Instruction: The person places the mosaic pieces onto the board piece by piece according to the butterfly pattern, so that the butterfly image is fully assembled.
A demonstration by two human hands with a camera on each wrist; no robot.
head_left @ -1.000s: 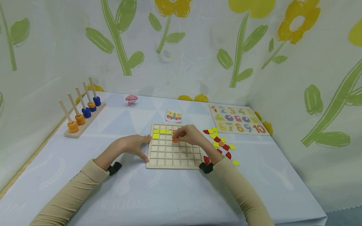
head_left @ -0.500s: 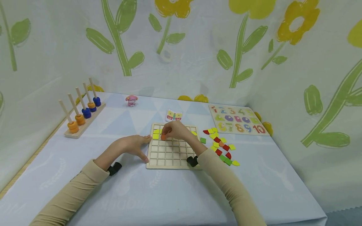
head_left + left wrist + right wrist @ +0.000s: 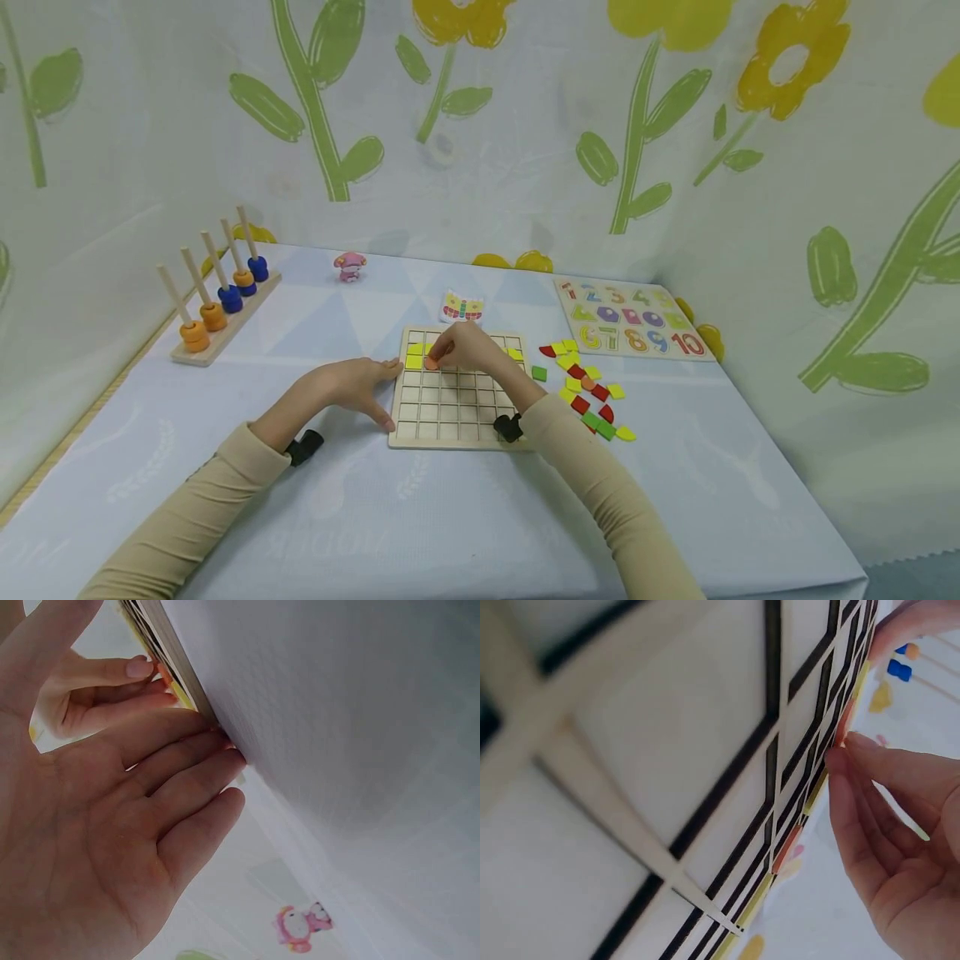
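A wooden grid board (image 3: 448,413) lies in the middle of the table in the head view. My right hand (image 3: 471,343) pinches a round orange tile (image 3: 431,364) between thumb and fingertips, right at a cell in the second filled row. In the right wrist view the fingertips meet at that orange tile (image 3: 845,720). Yellow tiles (image 3: 413,362) sit in cells just left of it, and another yellow tile (image 3: 514,354) is near the board's right side. My left hand (image 3: 358,387) rests against the board's left edge, its fingers extended in the left wrist view. The right hand hides part of the upper rows.
Loose red, yellow, green and orange tiles (image 3: 580,404) lie right of the board. Behind it is a butterfly pattern card (image 3: 461,311). A number puzzle (image 3: 633,317) lies back right, a peg stacker (image 3: 201,357) stands at left, and a small pink figure (image 3: 349,267) stands at the back.
My right hand has moved left across the board with the orange tile and lowered it beside the yellow tiles; over the last half second it has barely moved. The left hand stays put.
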